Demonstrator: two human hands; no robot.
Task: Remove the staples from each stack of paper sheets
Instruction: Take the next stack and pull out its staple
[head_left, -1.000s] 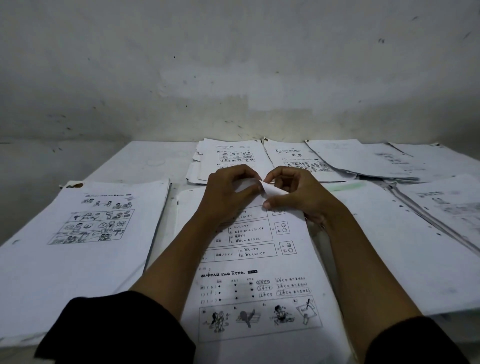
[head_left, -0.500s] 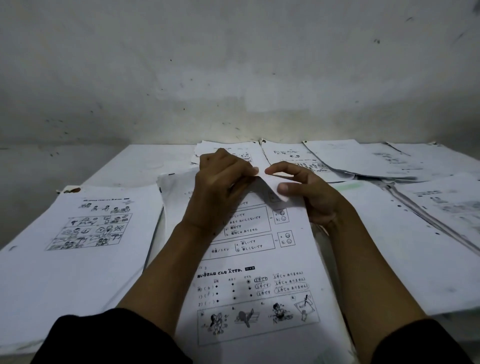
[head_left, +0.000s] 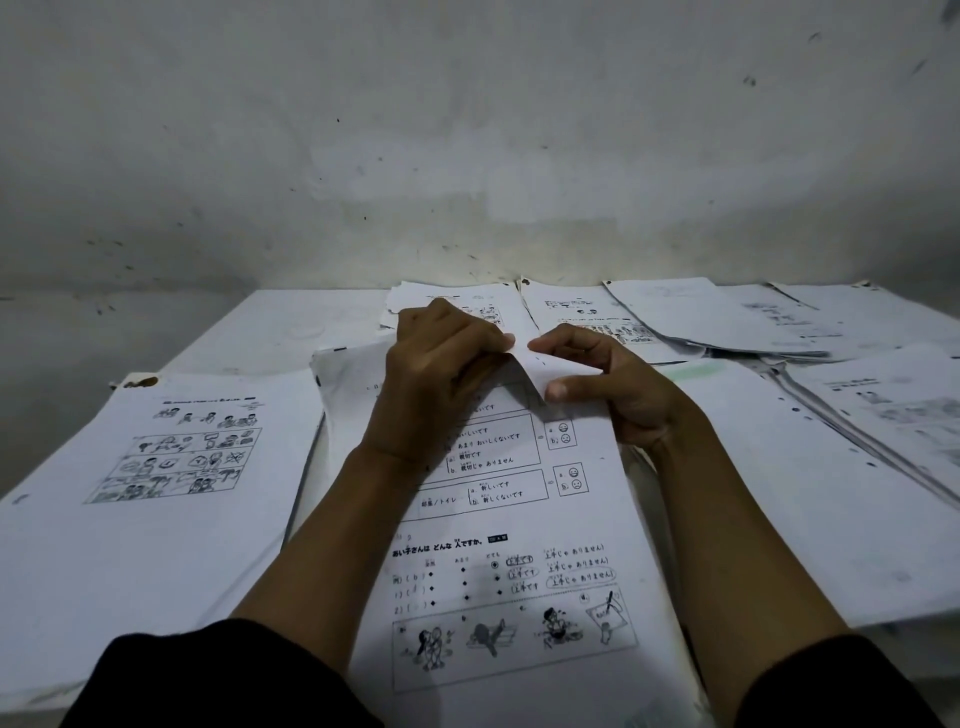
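Observation:
A printed worksheet stack (head_left: 519, 571) lies in front of me on the table, its text and cartoon panels facing up. Its top corner is folded toward me. My left hand (head_left: 436, 374) pinches the paper at that corner, fingers closed on the sheet. My right hand (head_left: 602, 384) grips the folded corner flap (head_left: 535, 369) between thumb and forefinger. The fingertips of both hands nearly touch. No staple can be made out in the dim light.
A thick stack with cartoon panels (head_left: 156, 467) lies at the left. More paper stacks (head_left: 701, 317) spread along the back by the wall, and others (head_left: 810, 467) cover the right side. A bare strip of white table (head_left: 291, 327) shows at the back left.
Both hands moved farther from me with the stack's top corner. The fold opened wider, and a sheet beneath now sticks out to the left of my left hand.

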